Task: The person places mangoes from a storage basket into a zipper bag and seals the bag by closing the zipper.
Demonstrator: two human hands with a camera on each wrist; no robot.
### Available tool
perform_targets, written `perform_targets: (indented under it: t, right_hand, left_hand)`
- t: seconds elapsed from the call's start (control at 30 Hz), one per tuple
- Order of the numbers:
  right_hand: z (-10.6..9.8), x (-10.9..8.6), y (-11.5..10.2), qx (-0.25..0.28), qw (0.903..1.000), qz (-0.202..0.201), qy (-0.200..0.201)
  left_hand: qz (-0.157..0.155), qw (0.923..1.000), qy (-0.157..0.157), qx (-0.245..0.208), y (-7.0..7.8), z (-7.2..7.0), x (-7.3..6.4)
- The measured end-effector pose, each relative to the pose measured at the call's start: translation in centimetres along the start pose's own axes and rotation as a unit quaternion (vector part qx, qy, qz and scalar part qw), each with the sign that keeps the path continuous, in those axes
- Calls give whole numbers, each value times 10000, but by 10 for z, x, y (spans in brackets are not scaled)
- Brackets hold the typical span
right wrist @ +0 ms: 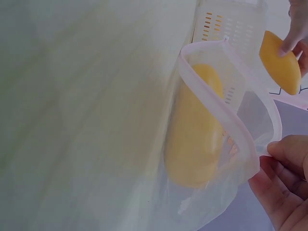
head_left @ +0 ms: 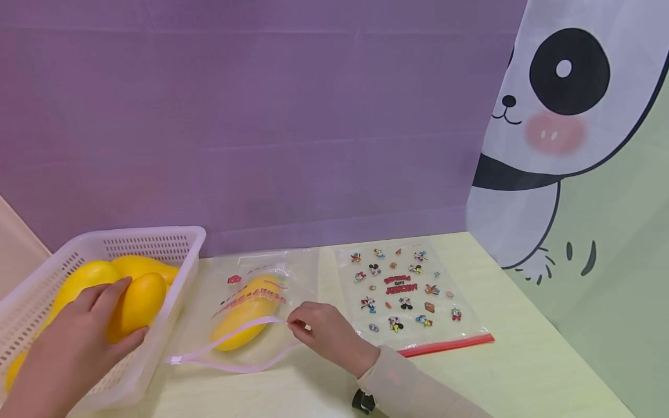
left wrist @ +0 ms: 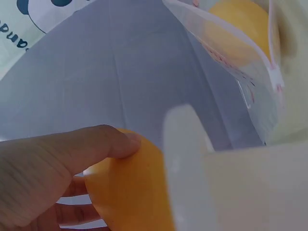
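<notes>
My left hand (head_left: 86, 331) grips a yellow mango (head_left: 141, 302) over the white plastic basket (head_left: 194, 255), thumb on one side and fingers on the other. In the right wrist view that mango (right wrist: 280, 62) shows raised above the basket's rim. My right hand (head_left: 326, 331) pinches the pink-edged mouth of a clear zip bag (head_left: 195, 331) at its right corner. The bag's mouth gapes toward me, with a pink slider at its left end. Inside the bag lies another mango (right wrist: 192, 130), seen through the printed plastic.
More mangoes (head_left: 89, 276) lie in the basket at the left. A flat clear zip bag (head_left: 360, 313) with cartoon prints and a red seal lies on the table (head_left: 522, 348), right of the open bag. A purple backdrop (head_left: 261, 116) rises behind, and a panda-print wall (head_left: 617, 232) stands at right.
</notes>
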State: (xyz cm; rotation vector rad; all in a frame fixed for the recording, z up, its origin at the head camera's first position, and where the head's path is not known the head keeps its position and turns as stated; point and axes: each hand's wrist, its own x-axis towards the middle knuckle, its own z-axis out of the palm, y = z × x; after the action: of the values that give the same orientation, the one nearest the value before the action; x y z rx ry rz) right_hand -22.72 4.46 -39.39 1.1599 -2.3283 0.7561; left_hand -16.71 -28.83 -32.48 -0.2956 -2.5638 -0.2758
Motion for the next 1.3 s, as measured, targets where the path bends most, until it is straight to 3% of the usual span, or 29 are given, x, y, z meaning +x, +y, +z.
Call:
perform_targets:
  t: [0.83, 1.07, 1.17, 1.3]
  right_hand:
    - [-2, 1, 3, -24, 9997, -173, 140]
    - [-2, 1, 2, 1, 9999, -121, 64]
    - [-1, 1, 1, 2, 9999, -135, 79]
    - [-1, 1, 0, -56, 9999, -106, 60]
  left_hand:
    - [690, 9964, 447, -189, 41, -3, -4]
    - [781, 9963, 334, -135, 53, 2, -11]
    - [957, 9950, 248, -131, 57, 5, -16]
    - [1334, 9900, 380, -242, 64, 10, -18]
